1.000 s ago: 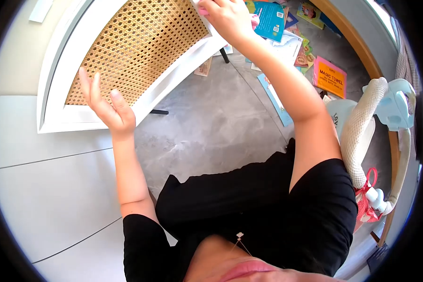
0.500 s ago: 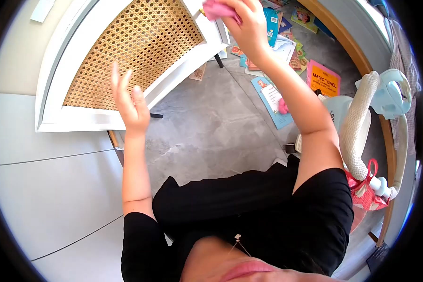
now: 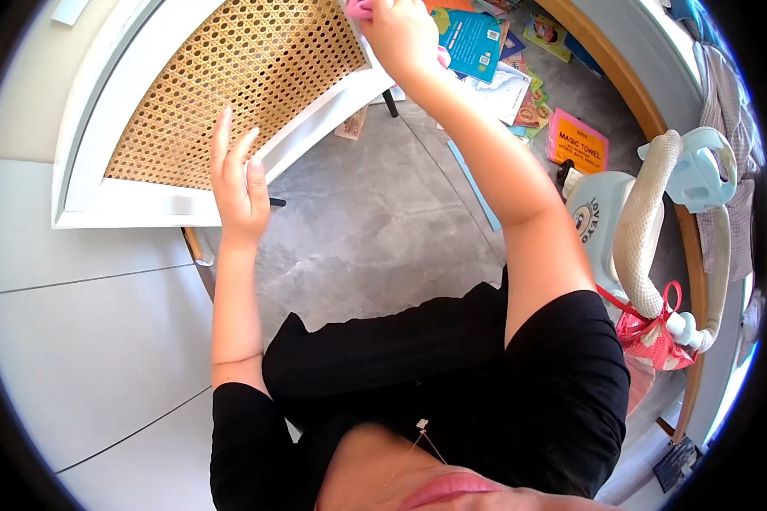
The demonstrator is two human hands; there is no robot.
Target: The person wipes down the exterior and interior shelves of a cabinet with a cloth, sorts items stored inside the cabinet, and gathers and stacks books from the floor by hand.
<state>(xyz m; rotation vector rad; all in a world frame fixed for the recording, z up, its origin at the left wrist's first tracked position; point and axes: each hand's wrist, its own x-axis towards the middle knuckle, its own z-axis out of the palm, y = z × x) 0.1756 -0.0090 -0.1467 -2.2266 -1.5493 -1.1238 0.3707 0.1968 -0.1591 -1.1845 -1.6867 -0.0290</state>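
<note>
At the top of the view, my right hand (image 3: 400, 41) is closed on a pink cloth (image 3: 360, 8); bits of the cloth show on both sides of the hand. It is over the edge of a white cabinet (image 3: 322, 102) with a woven cane panel (image 3: 239, 85). My left hand (image 3: 242, 196) is held up in front of the cabinet's lower edge, fingers stretched and apart, holding nothing. Whether its fingertips touch the cane panel I cannot tell.
Books (image 3: 473, 44) lie piled on the grey tiled floor (image 3: 349, 221) beyond the cabinet, near an orange packet (image 3: 577, 143) marked Magic Towel. To the right stand a light blue child's ride-on or stroller (image 3: 601, 217) with padded bars and a red bag (image 3: 648, 339).
My right hand has moved left with the pink cloth, toward the cabinet's edge. The left hand stays raised and open. The whole view has shifted slightly.
</note>
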